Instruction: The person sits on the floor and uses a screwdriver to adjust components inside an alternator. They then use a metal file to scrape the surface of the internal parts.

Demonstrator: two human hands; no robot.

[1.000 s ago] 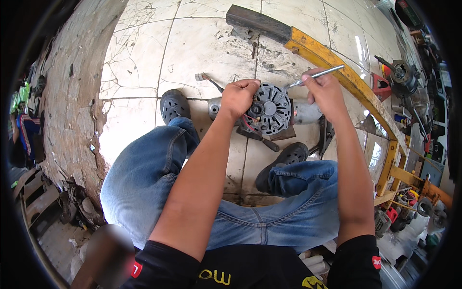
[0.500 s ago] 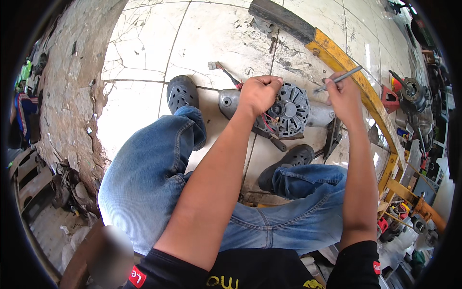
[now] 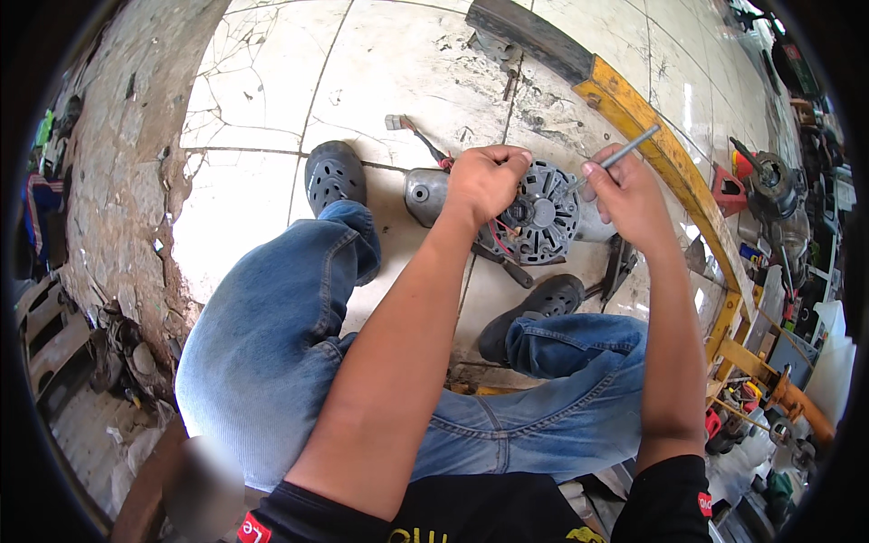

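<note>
On the tiled floor between my feet lies an alternator (image 3: pixel 554 237), with a round slotted grey end and a black part off its centre. My left hand (image 3: pixel 486 184) is closed in a pinch at its upper left edge; what the fingers hold is hidden. My right hand (image 3: pixel 625 195) grips a slim grey metal rod (image 3: pixel 638 145) with thumb and fingers. The rod is tilted, its thinner lower end over the alternator's right side. Red wires (image 3: pixel 500 240) show below my left hand, and a cable with a pale connector (image 3: pixel 398 122) lies above it.
A grey metal housing (image 3: pixel 424 192) lies under or behind the alternator. A dark-handled tool (image 3: pixel 516 273) sits just below. Dark clamp-like tools (image 3: pixel 617 264) lie to the right, near my shoe (image 3: pixel 543 308). A yellow metal beam (image 3: pixel 652 127) curves along the right side.
My right hand has come left and slightly down, bringing the rod's lower end over the alternator. My left hand keeps its place at the alternator's edge. The whole view has shifted slightly.
</note>
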